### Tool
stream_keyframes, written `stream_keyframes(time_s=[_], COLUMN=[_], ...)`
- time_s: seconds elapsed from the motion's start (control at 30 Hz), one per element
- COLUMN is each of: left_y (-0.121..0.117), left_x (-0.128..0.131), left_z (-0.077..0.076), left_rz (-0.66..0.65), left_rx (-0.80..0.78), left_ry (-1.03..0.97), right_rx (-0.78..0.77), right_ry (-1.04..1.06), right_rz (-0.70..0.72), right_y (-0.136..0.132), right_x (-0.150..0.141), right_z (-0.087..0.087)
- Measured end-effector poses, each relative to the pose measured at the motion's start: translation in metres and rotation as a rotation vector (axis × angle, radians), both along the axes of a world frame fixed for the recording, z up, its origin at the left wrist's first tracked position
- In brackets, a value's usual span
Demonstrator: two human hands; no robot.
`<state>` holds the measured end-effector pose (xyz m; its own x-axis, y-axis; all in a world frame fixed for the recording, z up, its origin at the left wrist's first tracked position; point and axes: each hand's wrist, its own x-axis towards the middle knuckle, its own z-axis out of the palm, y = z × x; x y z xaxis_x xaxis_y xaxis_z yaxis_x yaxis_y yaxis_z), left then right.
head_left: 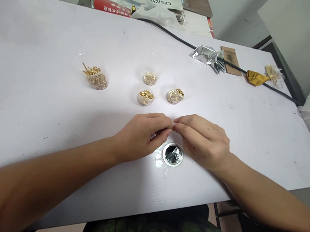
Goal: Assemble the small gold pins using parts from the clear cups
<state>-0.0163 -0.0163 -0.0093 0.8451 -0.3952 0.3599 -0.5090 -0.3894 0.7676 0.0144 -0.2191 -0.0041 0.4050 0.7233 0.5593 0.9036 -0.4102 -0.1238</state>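
Observation:
My left hand (pixel 149 133) and my right hand (pixel 207 140) meet fingertip to fingertip above the white table. Both are closed in a pinch. A speck of gold colour shows where the fingertips touch, but the piece is too small and covered to name. Just below the hands, a round metal-rimmed opening (pixel 172 154) with a dark, shiny inside is set in the table. Beyond them stand small clear cups of tiny gold metal pieces: a near cup (pixel 146 97), a right cup (pixel 175 96) and a back cup (pixel 149 78). A left cup (pixel 97 80) holds longer gold pins.
A black cable (pixel 171 34) runs along the table's back and right, passing silver foil (pixel 209 56), brown cardboard (pixel 231 61) and gold foil (pixel 256 78). Plastic bags (pixel 156 11) and a red package (pixel 110 6) lie past the far edge. Clear tape surrounds the metal-rimmed opening.

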Motion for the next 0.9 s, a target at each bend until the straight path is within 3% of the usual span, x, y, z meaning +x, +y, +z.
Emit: stream_keyframes(time_s=[0.47, 0.67, 0.9], left_y=[-0.001, -0.001, -0.001], left_x=[0.001, 0.001, 0.001], left_z=[-0.002, 0.000, 0.003], left_rz=[0.005, 0.063, 0.060], left_rx=[0.077, 0.063, 0.046], left_ry=[-0.016, 0.029, 0.134], right_rx=[-0.130, -0.073, 0.068], right_ry=[-0.063, 0.010, 0.141], right_rz=[-0.036, -0.084, 0.028], right_y=[0.003, 0.005, 0.004], right_x=[-0.003, 0.001, 0.008], right_z=[0.000, 0.004, 0.006])
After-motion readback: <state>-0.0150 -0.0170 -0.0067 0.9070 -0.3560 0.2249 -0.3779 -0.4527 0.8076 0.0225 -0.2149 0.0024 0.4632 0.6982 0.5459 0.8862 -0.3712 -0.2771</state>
